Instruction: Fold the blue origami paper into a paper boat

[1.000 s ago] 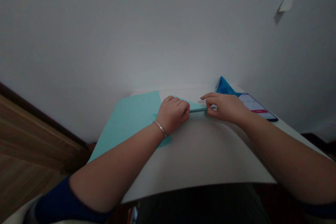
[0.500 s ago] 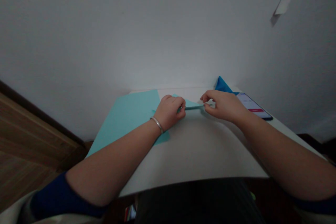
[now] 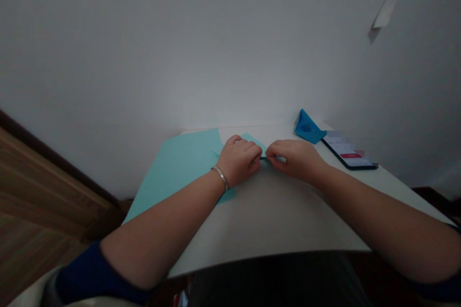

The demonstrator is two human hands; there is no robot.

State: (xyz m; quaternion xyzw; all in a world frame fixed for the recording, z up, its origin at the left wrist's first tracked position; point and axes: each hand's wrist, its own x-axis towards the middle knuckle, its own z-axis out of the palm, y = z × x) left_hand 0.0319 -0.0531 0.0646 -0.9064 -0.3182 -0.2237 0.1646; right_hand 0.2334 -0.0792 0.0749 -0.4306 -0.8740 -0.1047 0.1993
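Note:
A folded piece of light teal paper (image 3: pixel 255 141) is pinched along its near edge by both hands, just over the white table. My left hand (image 3: pixel 239 156), with a silver bangle at the wrist, is closed on its left part and hides much of it. Close beside, my right hand (image 3: pixel 297 157) pinches the right end between thumb and fingers. Under and left of my left hand lies a larger flat sheet of light teal paper (image 3: pixel 173 168).
A blue folded paper piece (image 3: pixel 308 127) stands at the table's back right. It touches or overlaps a phone (image 3: pixel 345 151) with a lit screen. The white table (image 3: pixel 273 220) meets a grey wall (image 3: pixel 230 48) behind. Wooden furniture (image 3: pixel 46 192) is at the left.
My right hand has moved left along the folded paper, close to my left hand. My left hand has shifted slightly right. The blue folded piece shows more fully now.

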